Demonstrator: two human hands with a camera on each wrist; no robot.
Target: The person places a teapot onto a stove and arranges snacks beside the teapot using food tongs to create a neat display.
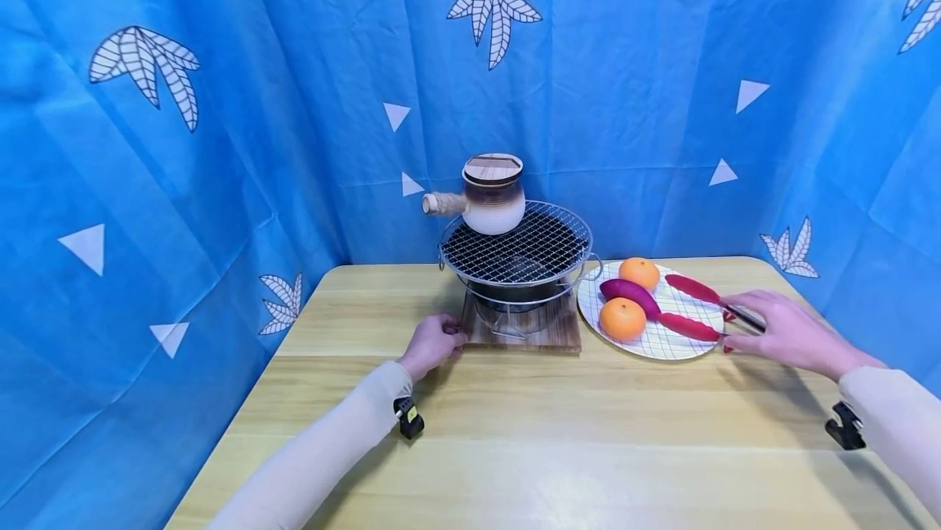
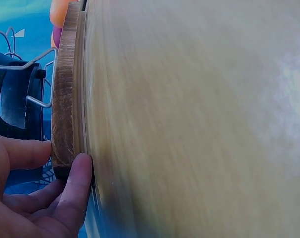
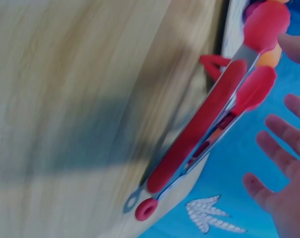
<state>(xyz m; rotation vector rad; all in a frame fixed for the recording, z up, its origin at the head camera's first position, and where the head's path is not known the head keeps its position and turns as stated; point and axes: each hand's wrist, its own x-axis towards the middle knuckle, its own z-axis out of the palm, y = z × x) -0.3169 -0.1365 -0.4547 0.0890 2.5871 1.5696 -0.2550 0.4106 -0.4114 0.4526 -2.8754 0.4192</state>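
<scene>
In the head view my left hand is at the front-left corner of a dark wooden board. The left wrist view shows its thumb and fingers pinching the board's corner. On the board stands a round stove with a wire grill. A side-handled clay pot with a wooden lid sits on the grill. My right hand hovers at the red-tipped tongs, which lie over the plate's right edge. Its fingers are spread, apart from the tongs in the right wrist view.
A white checked plate holds two oranges and a purple, elongated vegetable. Under everything is a light wooden table. Blue patterned curtains hang behind and at both sides.
</scene>
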